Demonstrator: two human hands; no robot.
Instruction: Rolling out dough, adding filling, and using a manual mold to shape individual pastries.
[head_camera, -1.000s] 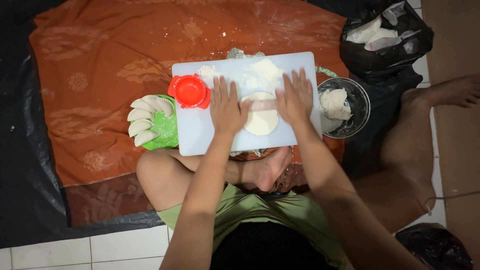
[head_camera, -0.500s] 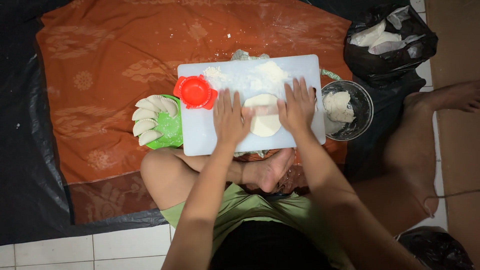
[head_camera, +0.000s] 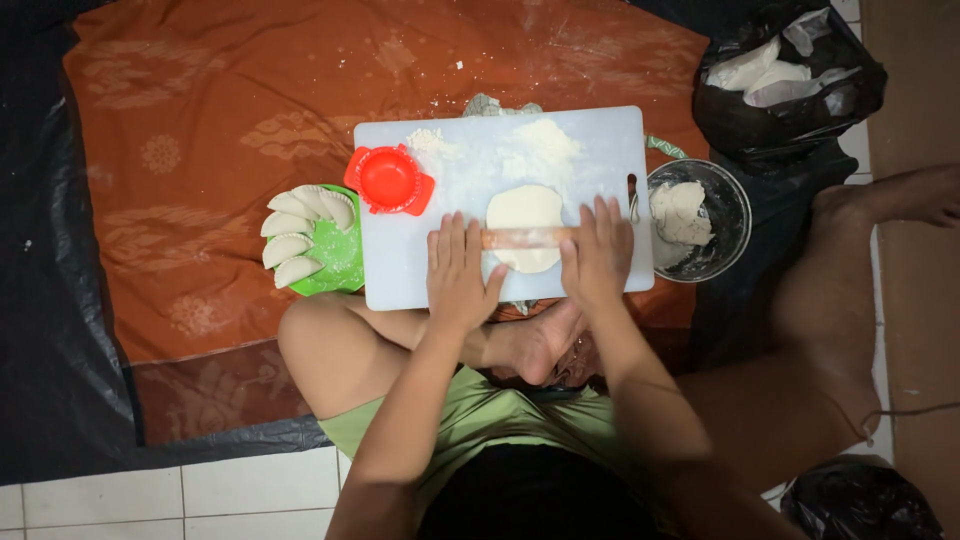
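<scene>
A white cutting board (head_camera: 400, 270) dusted with flour lies in front of my crossed legs. On it sits a flat round of dough (head_camera: 523, 210) with a wooden rolling pin (head_camera: 528, 238) across its near half. My left hand (head_camera: 460, 275) presses flat on the pin's left end and my right hand (head_camera: 598, 250) presses on its right end, fingers spread. A red dumpling press (head_camera: 389, 180) rests at the board's left edge.
A green plate (head_camera: 340, 265) with several folded dumplings (head_camera: 285, 228) sits left of the board. A metal bowl (head_camera: 728, 205) with a lump of dough (head_camera: 680, 212) stands to the right. A black bag (head_camera: 790, 100) holding white wrappers lies at the far right. An orange patterned cloth (head_camera: 200, 150) covers the floor.
Both hands have drawn the rolling pin back toward me, uncovering more of the dough round's far side. The view has shifted slightly.
</scene>
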